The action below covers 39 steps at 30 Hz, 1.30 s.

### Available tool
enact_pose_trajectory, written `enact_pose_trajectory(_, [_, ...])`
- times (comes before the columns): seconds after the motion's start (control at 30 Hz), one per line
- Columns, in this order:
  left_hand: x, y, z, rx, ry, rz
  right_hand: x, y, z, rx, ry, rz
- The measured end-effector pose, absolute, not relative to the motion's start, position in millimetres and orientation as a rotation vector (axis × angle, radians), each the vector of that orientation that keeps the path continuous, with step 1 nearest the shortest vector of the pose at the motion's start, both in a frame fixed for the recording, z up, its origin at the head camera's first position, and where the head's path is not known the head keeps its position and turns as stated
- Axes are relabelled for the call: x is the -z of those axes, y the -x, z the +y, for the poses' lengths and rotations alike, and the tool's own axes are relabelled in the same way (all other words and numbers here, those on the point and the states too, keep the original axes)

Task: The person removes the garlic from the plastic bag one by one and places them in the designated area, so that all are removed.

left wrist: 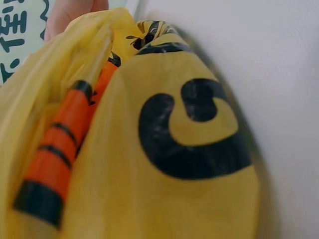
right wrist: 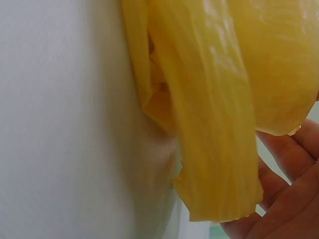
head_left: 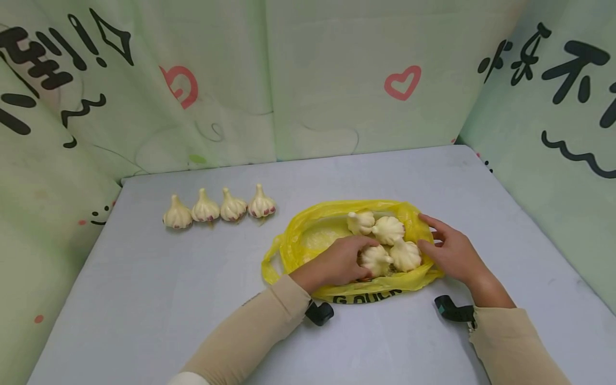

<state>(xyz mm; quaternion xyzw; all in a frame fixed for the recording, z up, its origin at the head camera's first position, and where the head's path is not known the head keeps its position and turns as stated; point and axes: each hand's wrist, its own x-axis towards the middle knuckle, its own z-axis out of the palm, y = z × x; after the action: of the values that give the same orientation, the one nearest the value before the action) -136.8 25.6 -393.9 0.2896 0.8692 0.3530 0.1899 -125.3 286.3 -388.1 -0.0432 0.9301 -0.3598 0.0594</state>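
Note:
A yellow plastic bag (head_left: 317, 214) lies wide-mouthed on the table, with several garlic bulbs (head_left: 389, 230) inside it. My left hand (head_left: 339, 261) reaches over the bag's front rim and grips the nearest bulb (head_left: 375, 260) between thumb and fingers. At the bag's right side, my right hand (head_left: 454, 251) touches the plastic with spread fingers. The left wrist view is mostly filled by the bag's printed outside (left wrist: 174, 134); the held bulb is hidden there. In the right wrist view, fingers (right wrist: 284, 149) show behind hanging yellow plastic (right wrist: 209, 124).
A row of several garlic bulbs (head_left: 206, 207) stands toward the back left of the white table (head_left: 159, 299). One bag handle (head_left: 270, 264) loops out to the left. Printed curtains (head_left: 313, 80) hang behind and at both sides of the table.

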Motion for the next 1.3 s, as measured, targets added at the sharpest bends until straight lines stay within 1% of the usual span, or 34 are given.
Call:
enact_pose_trajectory(0.27, [386.9, 136.9, 16.3, -1.039, -0.742, 2.418, 387.7, 126.0, 286.4, 1.086, 0.133, 2.821])
enact_pose_trajectory(0.8, [375.3, 136.6, 0.9, -1.117, -0.694, 2.396, 387.8, 126.6, 287.1, 1.086, 0.125, 2.826])
enact_pose_trajectory(1.3, [365.4, 139.2, -25.0, -1.332, -0.663, 2.388, 388.2, 126.0, 287.3, 1.076, 0.117, 2.827])
